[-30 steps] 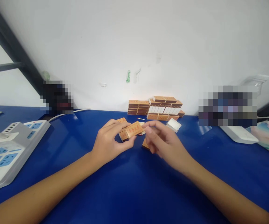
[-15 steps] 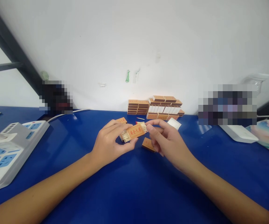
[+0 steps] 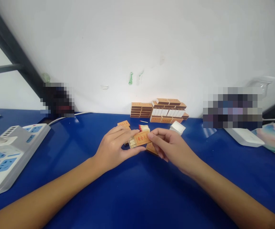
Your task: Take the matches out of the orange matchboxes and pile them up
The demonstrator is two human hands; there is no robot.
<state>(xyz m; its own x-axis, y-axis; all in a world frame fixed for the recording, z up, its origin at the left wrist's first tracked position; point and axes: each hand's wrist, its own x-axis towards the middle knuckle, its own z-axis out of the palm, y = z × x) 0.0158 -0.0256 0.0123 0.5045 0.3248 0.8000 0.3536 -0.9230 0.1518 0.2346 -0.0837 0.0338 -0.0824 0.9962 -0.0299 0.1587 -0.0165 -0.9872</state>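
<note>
An orange matchbox (image 3: 141, 138) is held up between both hands, its tray of matches partly out at the left end. My left hand (image 3: 112, 146) grips it with the fingers along the top and the thumb below. My right hand (image 3: 169, 143) pinches its right end between thumb and fingers. Just behind lies a pile of red-tipped matches (image 3: 144, 128), with one loose match (image 3: 144, 121) beyond it. Another matchbox (image 3: 124, 123) sits behind my left fingers. One more matchbox (image 3: 151, 148) lies beneath the held one, partly hidden by my right hand.
Stacked matchboxes (image 3: 141, 110) and a larger stack (image 3: 168, 111) stand against the white wall. White trays (image 3: 177, 127) lie right of the pile. A power strip (image 3: 9, 159) is at left; a white object (image 3: 244, 137) is at right on the blue table (image 3: 128, 197).
The held matchbox has moved slightly right with my left hand. My right hand has come onto its right end. The match pile behind is now more exposed.
</note>
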